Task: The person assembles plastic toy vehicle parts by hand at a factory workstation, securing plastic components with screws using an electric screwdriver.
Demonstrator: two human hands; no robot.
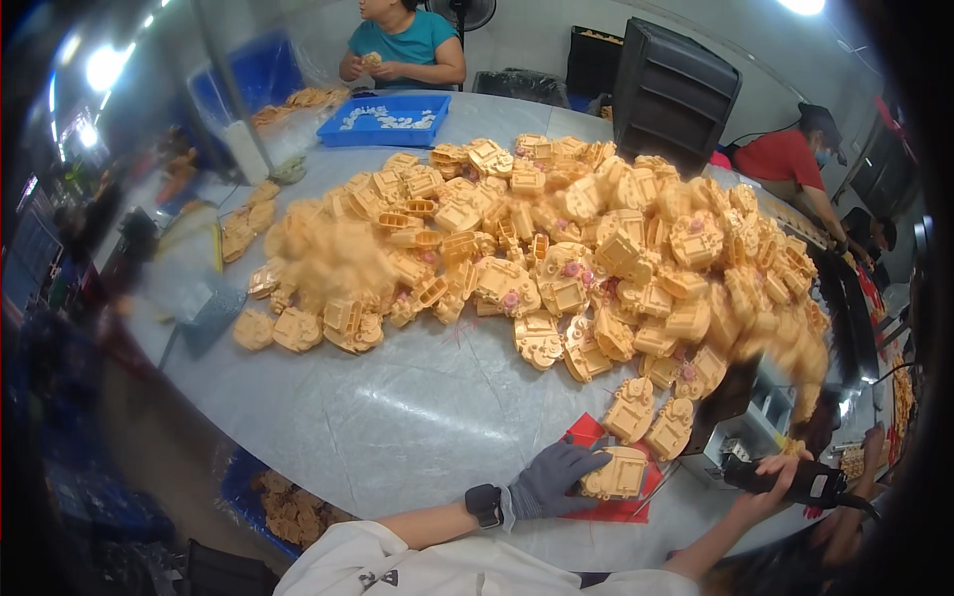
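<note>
My left hand [553, 481], in a grey glove with a black watch at the wrist, grips the edge of a yellow-orange plastic housing [618, 473]. That housing lies on a red sheet [584, 429] at the near edge of the table. To its right, my right hand [778, 477] is wrapped round a black power screwdriver [760, 479] with a cord at its back end. The tool points left, toward the housing, and stands apart from it. Two more housings [628, 409] lie just beyond the red sheet.
A large heap of similar housings [556, 288] covers the table [397, 427]. A blue tray [383, 121] of white parts stands at the back, near a seated person in teal. A black crate [678, 94] rises behind the heap. Someone in red leans at the right. A blue bin [238, 487] sits lower left.
</note>
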